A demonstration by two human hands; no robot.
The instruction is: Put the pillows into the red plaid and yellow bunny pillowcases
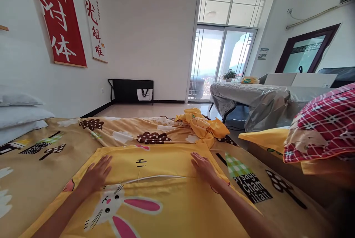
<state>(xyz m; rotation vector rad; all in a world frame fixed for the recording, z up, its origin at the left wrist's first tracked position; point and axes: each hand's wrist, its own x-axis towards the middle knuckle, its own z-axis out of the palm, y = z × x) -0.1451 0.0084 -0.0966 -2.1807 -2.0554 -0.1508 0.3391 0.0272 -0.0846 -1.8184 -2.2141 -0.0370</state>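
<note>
A yellow pillowcase [177, 160] with a white rabbit print and the word "Hi" lies spread on the bed. A pale edge curves across it below the lettering, where the cloth seems to part. My left hand [95, 174] rests flat on its left side, fingers spread and pointing away from me. On the right side, my right hand [203, 166] is likewise laid flat with fingers extended. Neither hand grips anything. Beyond the pillowcase, a crumpled heap of yellow cloth [205, 121] sits at the bed's far edge.
A tan printed bedsheet [50, 171] covers the bed. White pillows [22, 116] are stacked at left. Several folded fabric pieces, with a red plaid one [324, 119] on top, stand at right. Farther back is a plastic-covered table [249, 94] near glass doors.
</note>
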